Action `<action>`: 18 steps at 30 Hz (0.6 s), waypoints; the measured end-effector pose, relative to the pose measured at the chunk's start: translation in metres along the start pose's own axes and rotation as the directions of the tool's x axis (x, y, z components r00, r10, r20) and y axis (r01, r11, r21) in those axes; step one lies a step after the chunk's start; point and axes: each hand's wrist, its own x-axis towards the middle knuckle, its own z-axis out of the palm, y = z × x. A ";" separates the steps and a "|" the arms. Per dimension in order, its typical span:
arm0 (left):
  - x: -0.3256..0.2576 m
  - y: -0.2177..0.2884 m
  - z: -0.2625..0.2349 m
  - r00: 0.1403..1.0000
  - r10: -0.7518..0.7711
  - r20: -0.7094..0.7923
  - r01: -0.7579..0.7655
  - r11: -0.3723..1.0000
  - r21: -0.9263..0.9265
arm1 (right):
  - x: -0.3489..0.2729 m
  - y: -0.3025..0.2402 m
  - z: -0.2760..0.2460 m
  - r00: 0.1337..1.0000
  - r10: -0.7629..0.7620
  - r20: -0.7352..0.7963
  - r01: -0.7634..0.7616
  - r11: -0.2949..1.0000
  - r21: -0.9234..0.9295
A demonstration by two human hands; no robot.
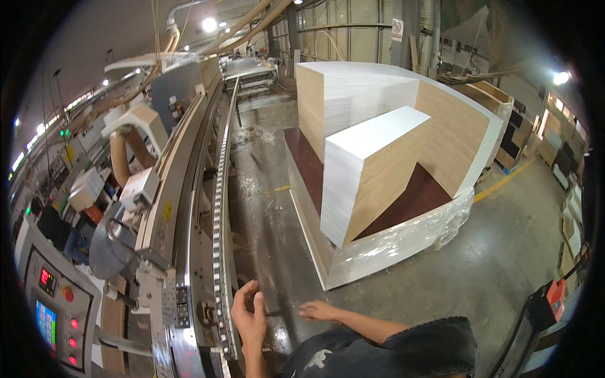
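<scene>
A roller rail point(217, 233) ran beside the left hand point(251, 316), fingers parted and empty; the right hand point(318, 310) curled loosely, visibly holding nothing. Rightward, a panel stack point(381, 183) stood on a plastic-wrapped base point(403, 238). It seemed a pause between holds; touching the stack would call for reaching forward.

We record: board stack point(378, 176), top white, smooth, softly sheened, sides beige, matt, wood-like; base sheet point(435, 196), dark red, smooth; plastic wrap point(419, 242), clear, glossy, crinkled; machine rail point(188, 252), shiny metal; floor point(504, 220), hard, faintly glossy; shirt point(397, 353), dark matt cloth.
</scene>
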 end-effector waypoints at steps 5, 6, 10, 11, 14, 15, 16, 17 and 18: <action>0.079 0.096 0.129 0.938 0.241 0.250 -0.214 0.968 -0.133 | -0.074 0.025 -0.066 0.969 0.166 -0.184 -0.119 0.963 0.241; 0.097 0.113 0.158 0.912 0.291 0.289 -0.267 0.956 -0.121 | -0.072 0.051 -0.076 0.968 0.066 -0.242 -0.055 0.997 0.052; 0.157 0.160 0.247 0.848 0.351 0.397 -0.423 0.900 0.107 | -0.091 0.048 -0.134 0.950 -0.101 -0.294 0.042 0.978 -0.202; 0.167 0.165 0.268 0.845 0.336 0.416 -0.443 0.875 0.195 | -0.097 0.053 -0.151 0.948 -0.071 -0.310 0.036 0.993 -0.116; 0.187 0.171 0.294 0.905 0.245 0.348 -0.349 0.896 0.276 | -0.099 0.076 -0.188 0.947 0.063 -0.315 0.006 0.977 0.213; 0.192 0.168 0.291 0.922 0.217 0.321 -0.316 0.901 0.297 | -0.100 0.078 -0.200 0.951 0.075 -0.299 0.034 0.939 0.342; 0.194 0.168 0.290 0.932 0.217 0.289 -0.303 0.907 0.294 | -0.107 0.078 -0.210 0.956 0.097 -0.277 0.045 0.883 0.467; 0.201 0.163 0.289 0.932 0.250 0.264 -0.325 0.897 0.300 | -0.112 0.078 -0.217 0.962 0.117 -0.248 0.052 0.810 0.584; 0.203 0.172 0.294 0.957 0.107 0.269 -0.168 0.962 0.216 | -0.108 0.088 -0.228 0.958 0.119 -0.261 0.070 0.785 0.616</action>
